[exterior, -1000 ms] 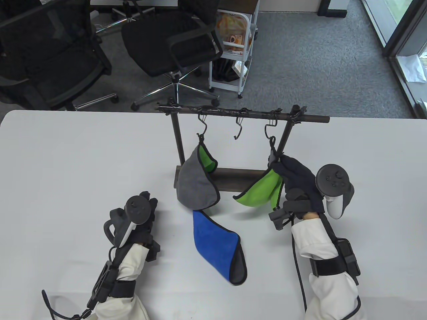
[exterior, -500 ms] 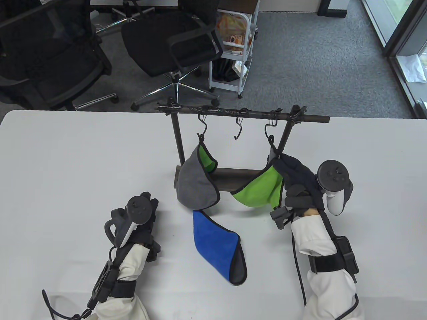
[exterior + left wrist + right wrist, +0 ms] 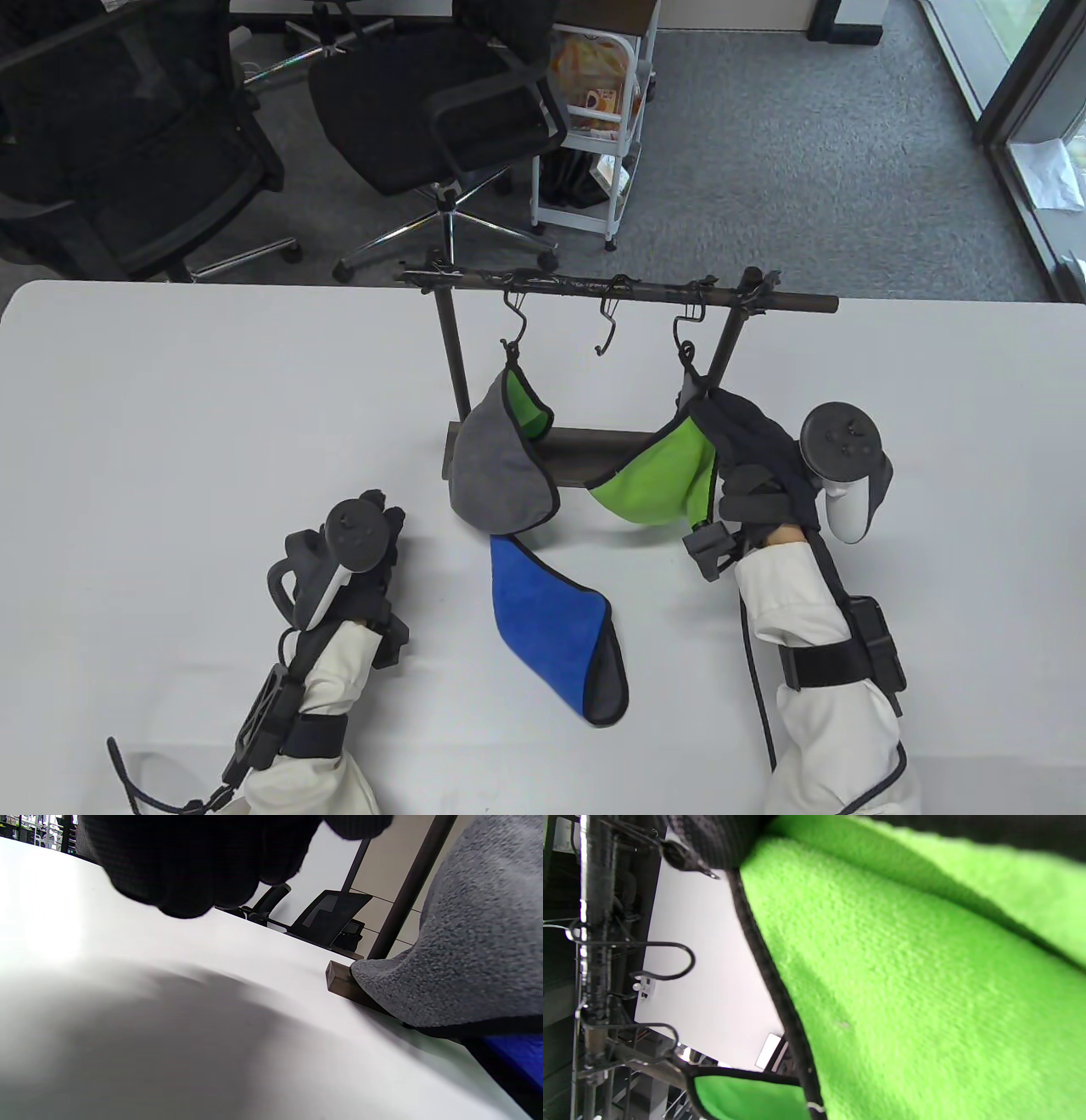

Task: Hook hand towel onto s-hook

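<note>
Right gloved hand (image 3: 755, 475) gripping the upper corner of the lime-green microfibre hand towel (image 3: 657, 484) at the right black wire s-hook (image 3: 685, 340) (loop seating not discernible); early release risks the towel slipping off; left gloved hand (image 3: 365, 543) rests curled, empty.

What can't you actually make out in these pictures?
- Table view: whether the green towel has its loop on the right s-hook; too small, and the right hand covers it.
- Left wrist view: the left hand is dark, cut off by the top edge.
</note>
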Demonstrator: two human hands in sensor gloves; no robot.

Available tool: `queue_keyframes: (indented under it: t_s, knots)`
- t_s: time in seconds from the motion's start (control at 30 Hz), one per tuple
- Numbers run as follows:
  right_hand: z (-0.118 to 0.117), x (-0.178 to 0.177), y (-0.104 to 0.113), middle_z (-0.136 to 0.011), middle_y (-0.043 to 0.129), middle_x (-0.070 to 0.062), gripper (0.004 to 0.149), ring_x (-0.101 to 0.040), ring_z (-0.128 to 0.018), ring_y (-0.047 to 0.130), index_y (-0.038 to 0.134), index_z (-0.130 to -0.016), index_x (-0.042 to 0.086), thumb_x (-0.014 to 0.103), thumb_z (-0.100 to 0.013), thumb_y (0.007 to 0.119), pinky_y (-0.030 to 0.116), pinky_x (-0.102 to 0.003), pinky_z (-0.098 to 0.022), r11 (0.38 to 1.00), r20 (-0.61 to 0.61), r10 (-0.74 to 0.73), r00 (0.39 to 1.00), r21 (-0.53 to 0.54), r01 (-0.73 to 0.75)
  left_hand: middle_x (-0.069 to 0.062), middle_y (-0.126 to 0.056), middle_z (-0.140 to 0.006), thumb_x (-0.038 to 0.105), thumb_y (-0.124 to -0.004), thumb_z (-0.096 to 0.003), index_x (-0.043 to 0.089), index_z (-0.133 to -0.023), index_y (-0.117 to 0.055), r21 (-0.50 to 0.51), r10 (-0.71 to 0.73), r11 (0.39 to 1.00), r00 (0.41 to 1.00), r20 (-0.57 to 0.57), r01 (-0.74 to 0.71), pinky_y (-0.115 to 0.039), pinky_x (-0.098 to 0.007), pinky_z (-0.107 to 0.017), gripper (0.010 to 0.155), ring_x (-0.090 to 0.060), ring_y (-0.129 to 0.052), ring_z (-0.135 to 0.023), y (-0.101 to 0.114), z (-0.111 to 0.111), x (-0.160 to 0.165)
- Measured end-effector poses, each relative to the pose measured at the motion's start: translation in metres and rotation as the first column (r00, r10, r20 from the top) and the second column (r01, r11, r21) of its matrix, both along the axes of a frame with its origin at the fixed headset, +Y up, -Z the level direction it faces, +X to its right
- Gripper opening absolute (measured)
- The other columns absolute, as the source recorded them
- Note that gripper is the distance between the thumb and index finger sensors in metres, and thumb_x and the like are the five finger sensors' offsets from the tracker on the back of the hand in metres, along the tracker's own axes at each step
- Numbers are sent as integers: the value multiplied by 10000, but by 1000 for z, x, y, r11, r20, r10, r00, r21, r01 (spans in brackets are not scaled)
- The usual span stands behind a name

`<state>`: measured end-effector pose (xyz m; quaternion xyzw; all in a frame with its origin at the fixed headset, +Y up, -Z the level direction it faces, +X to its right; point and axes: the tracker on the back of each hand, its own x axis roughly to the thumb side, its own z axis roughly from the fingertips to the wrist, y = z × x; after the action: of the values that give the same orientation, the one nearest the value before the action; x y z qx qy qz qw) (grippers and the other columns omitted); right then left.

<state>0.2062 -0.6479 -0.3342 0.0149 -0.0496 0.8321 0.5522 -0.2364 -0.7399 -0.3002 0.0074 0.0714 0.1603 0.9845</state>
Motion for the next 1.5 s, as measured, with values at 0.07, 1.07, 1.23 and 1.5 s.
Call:
queue_keyframes:
  t_s: [0.07, 1.07, 1.23, 1.5]
  knots:
    - [-1, -1, -1, -846, 842, -131, 413, -329, -823, 764, 741, -954, 163, 367, -605, 655, 616, -546, -666, 1000, 5, 12, 1000, -6, -12, -174, -868, -990, 445, -621, -554, 167, -1023, -773, 0, 0, 1000, 1000, 1, 0, -882, -394, -515, 566, -372, -946, -808, 0, 0, 2]
    - [-6, -8, -10, -971, 724, -255, 576, -474, -897, 643, 628, -1050, 48, 394, -591, 654, 525, -634, -671, 993, 79, 118, 990, -36, -115, -178, -871, -988, 446, -620, -553, 166, -1023, -775, -18, -10, 1000, 1000, 23, 10, -882, -396, -514, 568, -377, -948, -804, -2, 1, 7]
    - [8, 2, 12, -962, 737, -258, 575, -480, -890, 655, 647, -1041, 48, 401, -588, 656, 531, -639, -666, 981, 112, 191, 975, 9, -194, -175, -871, -988, 445, -620, -554, 166, -1023, -774, -21, -11, 1000, 1000, 28, 11, -882, -395, -515, 567, -375, -947, -806, -2, 2, 9]
    - [24, 21, 19, -948, 754, -261, 556, -480, -884, 662, 673, -1024, 50, 384, -580, 668, 530, -643, -665, 961, 193, 246, 950, 76, -264, -175, -871, -988, 445, -621, -553, 168, -1023, -773, -16, -10, 1000, 999, 38, 10, -883, -395, -514, 566, -373, -949, -804, 0, 4, 13]
